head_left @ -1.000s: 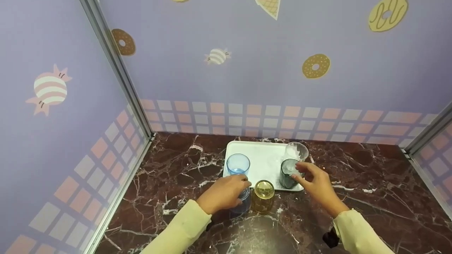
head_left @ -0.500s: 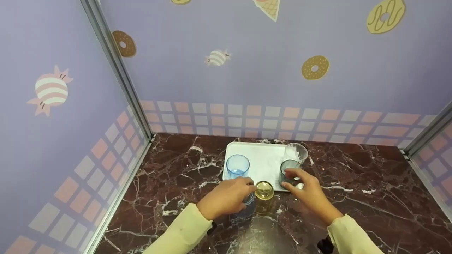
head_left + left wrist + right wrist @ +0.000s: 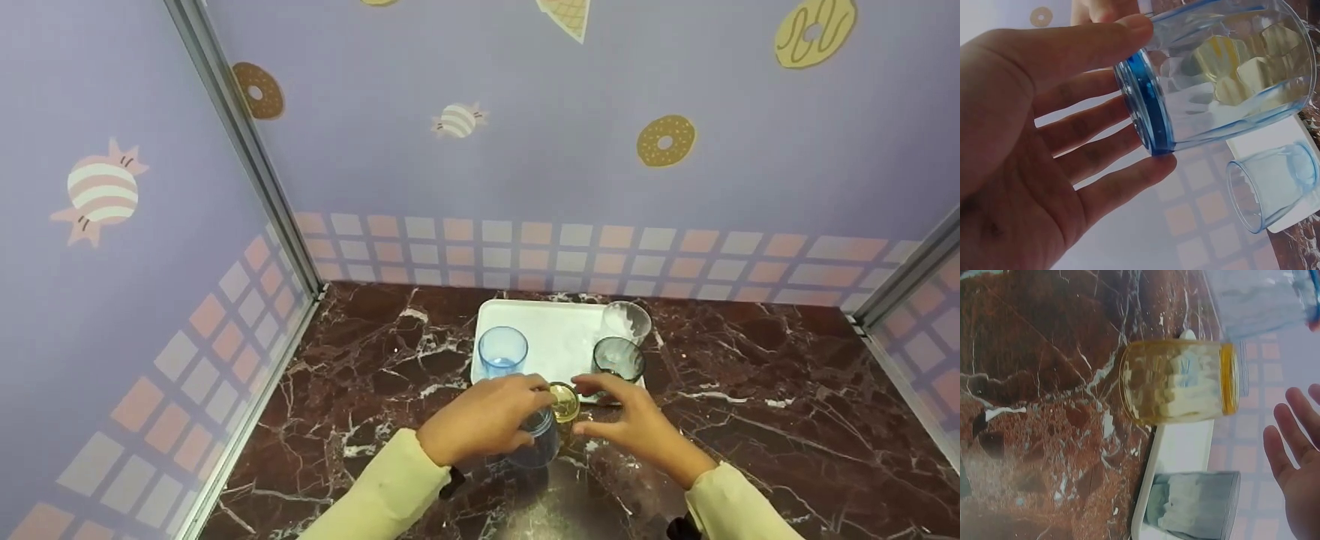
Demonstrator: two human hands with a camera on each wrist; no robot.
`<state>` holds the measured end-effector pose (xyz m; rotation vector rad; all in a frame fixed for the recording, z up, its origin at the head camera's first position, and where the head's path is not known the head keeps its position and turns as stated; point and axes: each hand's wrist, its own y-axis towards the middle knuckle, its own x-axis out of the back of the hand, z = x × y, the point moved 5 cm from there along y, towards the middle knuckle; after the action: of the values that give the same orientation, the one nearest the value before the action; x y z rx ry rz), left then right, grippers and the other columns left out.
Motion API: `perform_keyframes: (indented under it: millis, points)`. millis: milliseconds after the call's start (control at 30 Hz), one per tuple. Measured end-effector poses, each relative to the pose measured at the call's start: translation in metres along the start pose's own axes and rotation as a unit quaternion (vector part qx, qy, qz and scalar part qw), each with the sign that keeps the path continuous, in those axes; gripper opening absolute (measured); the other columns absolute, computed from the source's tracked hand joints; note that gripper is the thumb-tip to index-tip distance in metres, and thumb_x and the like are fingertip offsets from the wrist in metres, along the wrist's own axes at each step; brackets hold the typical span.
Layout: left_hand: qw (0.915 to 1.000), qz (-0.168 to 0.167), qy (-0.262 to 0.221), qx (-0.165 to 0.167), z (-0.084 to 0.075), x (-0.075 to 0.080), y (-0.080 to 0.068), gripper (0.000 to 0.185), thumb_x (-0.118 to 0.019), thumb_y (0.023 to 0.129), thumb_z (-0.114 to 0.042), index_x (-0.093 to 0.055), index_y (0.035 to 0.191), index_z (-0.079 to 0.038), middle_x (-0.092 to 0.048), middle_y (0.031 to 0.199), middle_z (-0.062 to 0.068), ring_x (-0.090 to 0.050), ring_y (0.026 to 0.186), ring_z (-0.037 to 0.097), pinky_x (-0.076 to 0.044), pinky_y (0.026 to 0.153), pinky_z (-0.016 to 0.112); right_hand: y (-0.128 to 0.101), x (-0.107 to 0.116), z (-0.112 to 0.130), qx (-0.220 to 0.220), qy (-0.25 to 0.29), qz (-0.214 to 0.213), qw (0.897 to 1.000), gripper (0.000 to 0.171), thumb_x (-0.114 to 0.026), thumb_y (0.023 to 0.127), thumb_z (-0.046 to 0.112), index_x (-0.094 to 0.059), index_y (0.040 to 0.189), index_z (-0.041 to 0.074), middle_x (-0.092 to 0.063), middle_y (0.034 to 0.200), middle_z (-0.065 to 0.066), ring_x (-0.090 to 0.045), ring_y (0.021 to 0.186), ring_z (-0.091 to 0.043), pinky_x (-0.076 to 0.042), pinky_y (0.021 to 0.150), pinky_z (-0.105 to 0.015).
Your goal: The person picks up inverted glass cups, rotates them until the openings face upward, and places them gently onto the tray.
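Two hands work close together at the near edge of the white tray (image 3: 559, 336). The left hand (image 3: 480, 416) grips a blue glass (image 3: 1219, 73) upside down, thumb and fingertips pinching its thick base, so the rim points down toward the desk (image 3: 375, 390), probably to keep fingers off the rim. The right hand (image 3: 626, 424) is released, fingers spread and slightly bent, hovering just beside a yellow glass (image 3: 1179, 381) that stands upside down on the desk against the tray's front edge; whether a fingertip touches it I cannot tell. On the tray stand three upright glasses: a second blue one (image 3: 502, 351) at the left, a dark grey one (image 3: 618, 358) and a clear one (image 3: 625, 322) at the right. Both forearms, in pale yellow sleeves (image 3: 375, 495), reach forward with wrists angled inward.
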<state>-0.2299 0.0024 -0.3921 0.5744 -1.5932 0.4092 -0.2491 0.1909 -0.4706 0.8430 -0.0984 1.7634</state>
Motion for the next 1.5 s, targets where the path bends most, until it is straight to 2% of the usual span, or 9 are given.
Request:
perform_keyframes:
  millis: [133,233,433,533,667,833,1100,1333,1500]
  points:
    - [0.9996,0.016,-0.025,-0.004,-0.003,0.001,0.000,0.055,-0.080,0.077,-0.027,-0.061,0.128,-0.020,-0.063,0.120,-0.003,-0.062,0.104,0.013,-0.054,0.090,0.027,-0.002,-0.008,0.005,0.054,0.009,0.023,0.998,0.067,-0.083,0.070,0.028,-0.058,0.129,0.008,-0.067,0.117,-0.009,-0.066,0.101,-0.026,-0.056,0.088,-0.031]
    - [0.9985,0.026,-0.048,-0.005,-0.005,0.000,0.001,0.058,-0.080,0.077,-0.028,-0.059,0.131,-0.020,-0.062,0.123,-0.003,-0.062,0.106,0.012,-0.053,0.093,0.026,-0.005,-0.013,0.007,0.072,0.026,0.049,0.996,0.068,-0.083,0.071,0.026,-0.056,0.131,0.005,-0.065,0.119,-0.010,-0.066,0.100,-0.028,-0.056,0.088,-0.030]
    - [0.9982,0.009,-0.058,-0.015,-0.007,0.004,0.004,0.059,-0.079,0.078,-0.028,-0.058,0.133,-0.021,-0.061,0.126,-0.005,-0.061,0.108,0.011,-0.052,0.095,0.026,-0.007,-0.015,0.010,0.047,0.050,0.079,0.994,0.069,-0.083,0.070,0.022,-0.056,0.131,0.003,-0.063,0.123,-0.012,-0.064,0.105,-0.013,-0.056,0.089,-0.033]
    - [0.9985,0.005,-0.053,-0.015,-0.007,0.005,0.005,0.061,-0.079,0.078,-0.030,-0.056,0.135,-0.022,-0.061,0.125,-0.005,-0.061,0.106,0.011,-0.052,0.095,0.026,-0.006,-0.015,0.012,0.032,0.061,0.084,0.994,0.070,-0.083,0.070,0.024,-0.055,0.132,0.004,-0.062,0.125,-0.012,-0.062,0.108,-0.010,-0.055,0.093,-0.037]
    - [0.9988,0.008,-0.048,-0.010,-0.008,0.006,0.007,0.064,-0.078,0.079,-0.032,-0.053,0.138,-0.023,-0.061,0.124,-0.005,-0.062,0.104,0.011,-0.053,0.093,0.026,-0.006,-0.016,0.014,0.024,0.073,0.075,0.994,0.072,-0.083,0.070,0.025,-0.055,0.132,0.003,-0.061,0.127,-0.014,-0.063,0.111,-0.011,-0.052,0.096,-0.040]
    - [0.9986,0.009,-0.052,0.001,-0.010,0.007,0.010,0.062,-0.077,0.080,-0.031,-0.054,0.137,-0.022,-0.062,0.126,-0.003,-0.063,0.105,0.012,-0.053,0.093,0.027,-0.006,-0.018,0.017,0.019,0.081,0.058,0.995,0.075,-0.085,0.067,0.024,-0.055,0.133,0.004,-0.060,0.130,-0.014,-0.062,0.114,-0.013,-0.051,0.098,-0.034]
    - [0.9992,0.007,-0.037,0.015,-0.012,0.007,0.014,0.059,-0.076,0.080,-0.035,-0.057,0.134,-0.022,-0.064,0.119,-0.005,-0.064,0.097,0.011,-0.055,0.085,0.026,-0.004,-0.021,0.024,0.041,0.052,0.036,0.997,0.070,-0.085,0.067,0.033,-0.058,0.128,0.012,-0.065,0.123,-0.006,-0.065,0.107,-0.020,-0.054,0.094,-0.030]
    - [0.9983,-0.024,-0.048,0.020,-0.010,0.008,0.013,0.060,-0.075,0.081,-0.039,-0.055,0.135,-0.022,-0.062,0.124,-0.004,-0.063,0.102,0.011,-0.054,0.089,0.027,-0.002,-0.018,0.025,0.061,0.049,0.012,0.997,0.067,-0.086,0.069,0.028,-0.058,0.126,0.008,-0.066,0.119,-0.009,-0.066,0.106,-0.018,-0.054,0.093,-0.028]
    - [0.9960,-0.053,-0.068,0.023,-0.006,0.006,0.013,0.063,-0.067,0.085,-0.049,-0.051,0.138,-0.019,-0.058,0.133,-0.002,-0.062,0.112,0.014,-0.052,0.096,0.030,-0.004,-0.017,0.023,0.038,0.056,0.005,0.998,0.069,-0.085,0.072,0.026,-0.055,0.130,0.006,-0.065,0.123,-0.010,-0.065,0.108,-0.016,-0.054,0.093,-0.027]
